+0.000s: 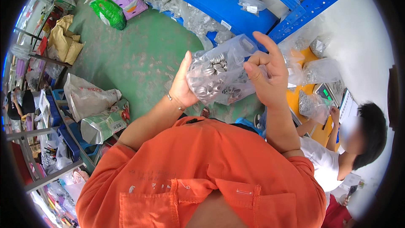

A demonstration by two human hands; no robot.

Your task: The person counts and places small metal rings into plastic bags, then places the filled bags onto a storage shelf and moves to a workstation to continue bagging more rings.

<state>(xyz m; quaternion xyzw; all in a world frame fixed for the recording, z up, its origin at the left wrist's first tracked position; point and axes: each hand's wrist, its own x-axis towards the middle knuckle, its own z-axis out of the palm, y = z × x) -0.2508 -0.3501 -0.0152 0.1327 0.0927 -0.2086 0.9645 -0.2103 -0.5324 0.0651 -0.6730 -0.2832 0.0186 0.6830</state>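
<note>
The clear bag (202, 78) of shiny metal parts (216, 68) is held up between the worker and the blue rack (192, 4), left hand (183, 86) cupped against its bulging side, likely bearing the weight, right hand (271, 78) closed narrowly on the loose film, index finger raised, seemingly to steady it. Green floor (145, 55) gives room before the rack; the bag-laden yellow table (292, 100) crowds the rack's right.

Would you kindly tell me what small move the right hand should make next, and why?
Perhaps lower the raised forefinger of the right hand onto the clear plastic bag for a surer hold: the metal pieces lie mostly toward the left hand, while the film near that forefinger looks loose and could slip.
</note>
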